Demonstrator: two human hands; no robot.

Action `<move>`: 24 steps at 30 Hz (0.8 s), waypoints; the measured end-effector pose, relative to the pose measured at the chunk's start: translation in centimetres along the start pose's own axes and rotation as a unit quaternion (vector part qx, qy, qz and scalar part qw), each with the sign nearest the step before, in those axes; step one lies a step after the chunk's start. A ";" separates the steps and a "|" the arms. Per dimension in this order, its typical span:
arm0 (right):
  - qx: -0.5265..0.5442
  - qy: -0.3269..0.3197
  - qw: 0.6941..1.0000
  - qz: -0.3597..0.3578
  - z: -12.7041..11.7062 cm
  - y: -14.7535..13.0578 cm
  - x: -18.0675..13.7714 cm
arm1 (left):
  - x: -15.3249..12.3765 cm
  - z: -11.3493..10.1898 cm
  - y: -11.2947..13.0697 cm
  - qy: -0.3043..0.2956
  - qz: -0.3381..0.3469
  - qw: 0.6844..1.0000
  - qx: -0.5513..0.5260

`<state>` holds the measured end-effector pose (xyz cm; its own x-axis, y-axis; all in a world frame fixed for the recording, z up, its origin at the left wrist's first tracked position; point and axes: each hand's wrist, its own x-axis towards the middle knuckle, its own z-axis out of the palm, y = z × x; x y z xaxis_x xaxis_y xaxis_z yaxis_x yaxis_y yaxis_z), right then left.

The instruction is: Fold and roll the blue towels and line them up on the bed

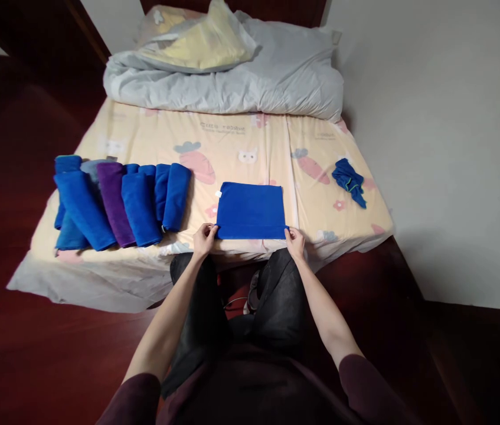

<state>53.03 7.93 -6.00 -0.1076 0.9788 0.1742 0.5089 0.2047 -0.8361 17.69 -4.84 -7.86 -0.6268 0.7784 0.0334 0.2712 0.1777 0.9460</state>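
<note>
A blue towel [251, 203] lies flat as a rectangle on the bed near its front edge, its near edge turned over into a narrow strip. My left hand [205, 239] pinches the near left corner of that strip. At the near right corner, my right hand [294, 242] is closed on the cloth in the same way. A small white tag [218, 193] sticks out from the towel's left side. To the left lie several rolled towels [85, 209], mostly blue, with a purple rolled towel [117, 203] among them.
A crumpled blue cloth [349, 182] with a green edge lies at the right of the bed [241, 136]. Across the back are a rolled grey quilt [179, 88] and a yellow pillow [208, 44] in a clear cover. A white wall [448, 147] stands on the right.
</note>
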 end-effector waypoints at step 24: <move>-0.009 0.012 1.000 0.013 0.7 0.6 0.4 | -1.8 -0.3 1.3 0.005 0.035 0.998 0.046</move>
<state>52.72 8.43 -6.81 -0.0733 0.9836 0.1646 0.5274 0.1783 -0.8307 18.91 -6.17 -6.62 -0.6109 0.7851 0.1025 0.3806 0.1777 0.9075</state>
